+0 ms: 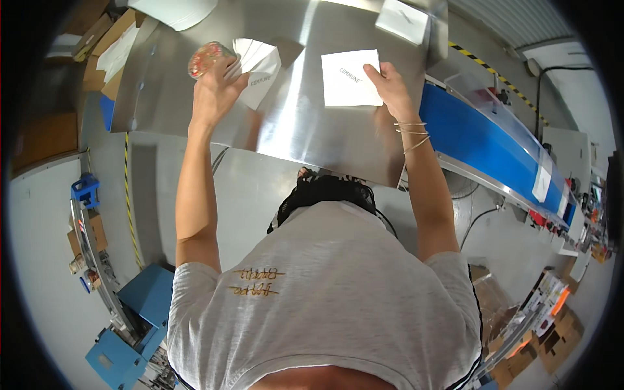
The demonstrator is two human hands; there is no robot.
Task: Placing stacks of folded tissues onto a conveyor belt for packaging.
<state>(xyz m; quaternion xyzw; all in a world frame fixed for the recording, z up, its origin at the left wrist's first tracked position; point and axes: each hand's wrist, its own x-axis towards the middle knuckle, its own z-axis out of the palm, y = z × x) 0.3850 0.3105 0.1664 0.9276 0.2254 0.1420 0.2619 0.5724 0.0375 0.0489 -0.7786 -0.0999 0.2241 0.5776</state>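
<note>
Over the steel table [240, 140], my left hand [218, 94] is closed around a rounded bundle [209, 58] speckled red, green and pale; its kind is unclear. Beside that hand, close to its thumb and fingertips, a white printed paper packet [260, 71] stands creased and fanned out. Whether the hand also grips this packet is hard to see. On the right, my right hand [392, 88] pinches the right edge of a flat, square white printed packet [348, 78], thumb on top and fingers partly hidden behind. Thin bracelets circle that wrist.
At the table's far right lies another white packet [403, 21]. A white tub [177, 10] is at the far left. To the right runs a blue conveyor belt [481, 149] with a clear guard. Open cardboard boxes [114, 52] stand left of the table.
</note>
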